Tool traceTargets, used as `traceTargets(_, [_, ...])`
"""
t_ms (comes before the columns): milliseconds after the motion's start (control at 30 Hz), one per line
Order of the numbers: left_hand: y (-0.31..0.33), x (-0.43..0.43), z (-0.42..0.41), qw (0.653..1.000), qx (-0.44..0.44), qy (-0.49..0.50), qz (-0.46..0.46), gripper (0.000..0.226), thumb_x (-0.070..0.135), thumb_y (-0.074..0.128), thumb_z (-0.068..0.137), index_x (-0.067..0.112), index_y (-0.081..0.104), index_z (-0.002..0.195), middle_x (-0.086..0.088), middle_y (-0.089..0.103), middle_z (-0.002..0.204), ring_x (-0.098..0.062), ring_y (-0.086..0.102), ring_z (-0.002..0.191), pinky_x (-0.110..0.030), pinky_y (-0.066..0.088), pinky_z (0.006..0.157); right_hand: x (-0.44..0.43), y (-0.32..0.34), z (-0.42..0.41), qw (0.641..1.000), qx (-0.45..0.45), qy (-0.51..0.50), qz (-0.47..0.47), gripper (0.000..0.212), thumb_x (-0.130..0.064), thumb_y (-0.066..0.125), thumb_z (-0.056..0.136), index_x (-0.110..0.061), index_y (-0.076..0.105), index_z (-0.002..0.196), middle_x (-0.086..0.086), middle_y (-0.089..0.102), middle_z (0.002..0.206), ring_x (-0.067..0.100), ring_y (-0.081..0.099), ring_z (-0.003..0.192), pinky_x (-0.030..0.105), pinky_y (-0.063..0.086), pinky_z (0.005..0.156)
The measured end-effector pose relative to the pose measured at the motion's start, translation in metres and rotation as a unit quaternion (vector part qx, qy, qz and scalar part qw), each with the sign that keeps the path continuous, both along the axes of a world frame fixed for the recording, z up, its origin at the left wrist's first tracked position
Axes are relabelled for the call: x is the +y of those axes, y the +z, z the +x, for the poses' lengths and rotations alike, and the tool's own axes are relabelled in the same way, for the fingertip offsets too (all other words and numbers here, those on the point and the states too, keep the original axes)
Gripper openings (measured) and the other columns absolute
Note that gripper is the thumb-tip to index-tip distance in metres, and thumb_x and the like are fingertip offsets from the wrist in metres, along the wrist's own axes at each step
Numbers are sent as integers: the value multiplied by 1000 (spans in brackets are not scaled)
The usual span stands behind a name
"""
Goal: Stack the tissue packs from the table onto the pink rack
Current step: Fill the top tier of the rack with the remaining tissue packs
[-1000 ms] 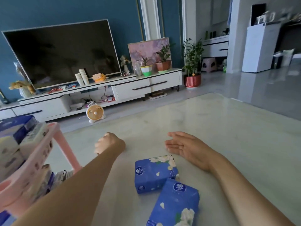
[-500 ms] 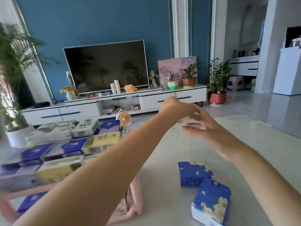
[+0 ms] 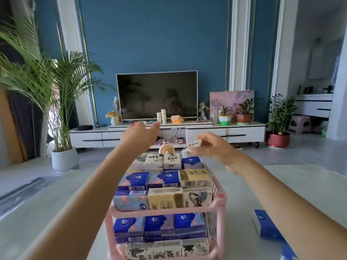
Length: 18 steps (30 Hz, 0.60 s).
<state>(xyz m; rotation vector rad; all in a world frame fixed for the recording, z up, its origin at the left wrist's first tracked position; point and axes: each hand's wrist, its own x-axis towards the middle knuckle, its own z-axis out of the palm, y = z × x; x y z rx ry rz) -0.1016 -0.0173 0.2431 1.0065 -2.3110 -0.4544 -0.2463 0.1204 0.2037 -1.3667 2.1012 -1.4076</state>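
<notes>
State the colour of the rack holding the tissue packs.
The rack is pink; the head view shows it best.

Bright, even daylight; it seems to come from the left, behind the palm (image 3: 37, 77). The pale worktop (image 3: 47, 212) is nearly washed out. The tissue pack (image 3: 194, 145) in the right grip (image 3: 214, 148) is motion-blurred. The wall lines (image 3: 239, 44) bow at the edges.

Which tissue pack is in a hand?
The cream pack with dark print, gripped by the right hand above the pink rack; the others lie on it or the table.
</notes>
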Motion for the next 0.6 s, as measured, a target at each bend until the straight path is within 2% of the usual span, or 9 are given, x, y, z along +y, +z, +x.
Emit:
traceTargets(67, [-29,-29,22,996,2,84,-1,67,58,23,93,8,38,135,-17,44,136,-32,42,122,-46,35,102,-7,-12,-2,999,-20,-2,42,68,-34,71,77,-19,40,136,2,47,133,12,45,110,19,40,73])
traceTargets(100, [-43,-39,28,994,13,102,23,69,58,23,92,7,36,137,-19,41,138,-34,38,127,-49,32,105,-11,-17,-4,998,-29,-2,53,70,-34,71,76,-21,39,137,2,45,135,10,43,109,19,38,72])
traceTargets(333, [-93,-51,35,983,81,9,167,68,55,21,94,3,44,131,-20,53,128,-31,50,115,-35,37,90,-22,-24,-19,993,-49,26,105,61,-23,68,81,-20,41,136,2,39,145,9,39,118,26,30,97])
traceTargets(400, [-99,-51,35,979,99,-21,177,65,56,20,93,6,53,120,-17,61,116,-28,56,103,-33,40,84,-24,-25,-21,993,-34,31,109,61,-23,68,81,-19,43,136,0,40,144,10,37,127,28,27,103])
traceTargets(467, [-101,-53,33,980,113,-29,164,63,55,20,94,7,56,114,-15,63,108,-26,57,95,-30,38,78,-25,-25,-23,992,-25,31,118,58,-23,66,83,-19,44,136,-2,42,142,9,36,127,28,25,104])
traceTargets(533, [-101,-55,33,981,114,-22,155,63,55,21,94,7,53,121,-15,61,113,-27,56,99,-31,38,80,-27,-25,-26,992,-25,22,121,50,-25,61,86,-20,46,133,-2,46,137,9,38,125,27,24,104])
traceTargets(600, [-100,-57,34,981,117,-19,156,67,58,22,92,10,43,134,-15,56,126,-29,52,112,-35,40,91,-31,-23,-26,996,-32,-10,85,39,-28,54,90,-20,50,128,0,50,131,15,40,126,28,28,103])
